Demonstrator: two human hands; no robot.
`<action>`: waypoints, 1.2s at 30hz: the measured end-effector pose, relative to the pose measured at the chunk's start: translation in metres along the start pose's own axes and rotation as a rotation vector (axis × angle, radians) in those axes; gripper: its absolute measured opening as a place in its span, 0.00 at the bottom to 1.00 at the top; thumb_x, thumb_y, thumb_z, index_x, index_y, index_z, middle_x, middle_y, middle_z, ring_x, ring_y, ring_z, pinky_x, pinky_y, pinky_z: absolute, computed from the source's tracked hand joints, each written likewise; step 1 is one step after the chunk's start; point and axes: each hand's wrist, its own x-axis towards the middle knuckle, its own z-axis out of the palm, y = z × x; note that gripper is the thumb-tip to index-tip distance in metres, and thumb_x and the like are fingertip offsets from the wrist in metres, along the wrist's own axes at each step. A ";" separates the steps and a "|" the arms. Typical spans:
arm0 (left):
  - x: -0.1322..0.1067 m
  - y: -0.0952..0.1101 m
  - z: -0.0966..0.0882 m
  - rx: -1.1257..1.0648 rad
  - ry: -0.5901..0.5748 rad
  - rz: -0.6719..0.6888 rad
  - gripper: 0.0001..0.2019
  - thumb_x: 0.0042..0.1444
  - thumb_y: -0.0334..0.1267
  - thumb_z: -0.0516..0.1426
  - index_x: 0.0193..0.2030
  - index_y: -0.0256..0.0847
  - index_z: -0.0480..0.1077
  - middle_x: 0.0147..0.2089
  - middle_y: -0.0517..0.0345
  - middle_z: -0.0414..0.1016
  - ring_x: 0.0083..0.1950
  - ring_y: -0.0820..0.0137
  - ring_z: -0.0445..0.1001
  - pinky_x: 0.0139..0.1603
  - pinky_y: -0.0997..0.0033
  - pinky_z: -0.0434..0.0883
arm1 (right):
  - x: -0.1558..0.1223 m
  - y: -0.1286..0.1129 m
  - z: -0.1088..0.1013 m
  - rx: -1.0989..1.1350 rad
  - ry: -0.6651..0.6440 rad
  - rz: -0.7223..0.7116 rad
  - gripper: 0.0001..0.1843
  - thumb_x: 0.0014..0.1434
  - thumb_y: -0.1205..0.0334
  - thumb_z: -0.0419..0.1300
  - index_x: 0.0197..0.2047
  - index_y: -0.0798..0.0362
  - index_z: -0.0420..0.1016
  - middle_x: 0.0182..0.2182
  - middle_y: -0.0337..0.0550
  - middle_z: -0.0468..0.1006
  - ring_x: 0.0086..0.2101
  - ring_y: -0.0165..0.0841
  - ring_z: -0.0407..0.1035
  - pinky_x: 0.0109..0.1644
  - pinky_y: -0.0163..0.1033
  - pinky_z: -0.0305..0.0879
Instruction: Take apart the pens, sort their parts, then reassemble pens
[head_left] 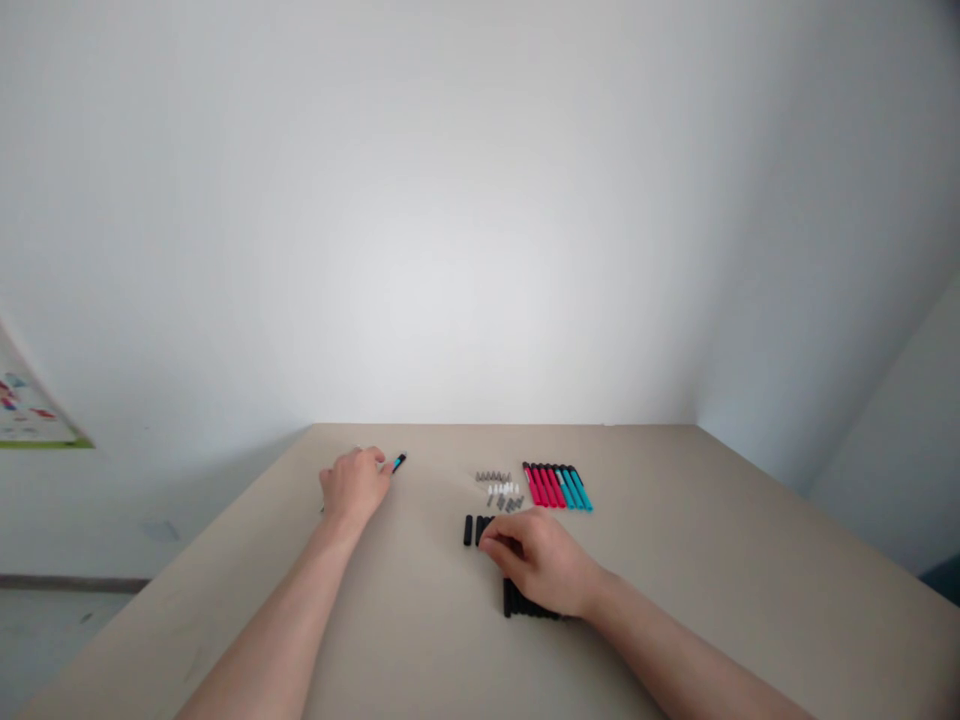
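Note:
At the far left of the table, my left hand (354, 487) is closed around a pen with a blue and black end (399, 463), which sticks out past the fingertips. Much of that pen is hidden under the hand. My right hand (541, 560) bends over short black tubes (468, 530), its thumb and forefinger pinched on one in the upper row. A second row of black tubes (517, 602) lies partly covered beneath the palm. Just beyond the right hand are small metal springs (493, 477), white plastic pieces (503, 489) and grey pieces (512, 504).
Red pen barrels (545, 487) and teal pen barrels (574, 490) with black ends lie side by side, right of the small parts. The beige table (405, 620) meets a white wall (480, 220) at its back edge. A poster (30, 410) hangs at left.

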 end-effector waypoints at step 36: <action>0.008 -0.022 0.015 0.039 0.037 -0.285 0.15 0.57 0.38 0.50 0.44 0.37 0.73 0.46 0.37 0.71 0.49 0.51 0.69 0.45 0.52 0.65 | 0.000 -0.003 -0.001 -0.004 -0.001 0.004 0.13 0.60 0.66 0.51 0.28 0.55 0.73 0.20 0.36 0.70 0.21 0.25 0.57 0.26 0.30 0.51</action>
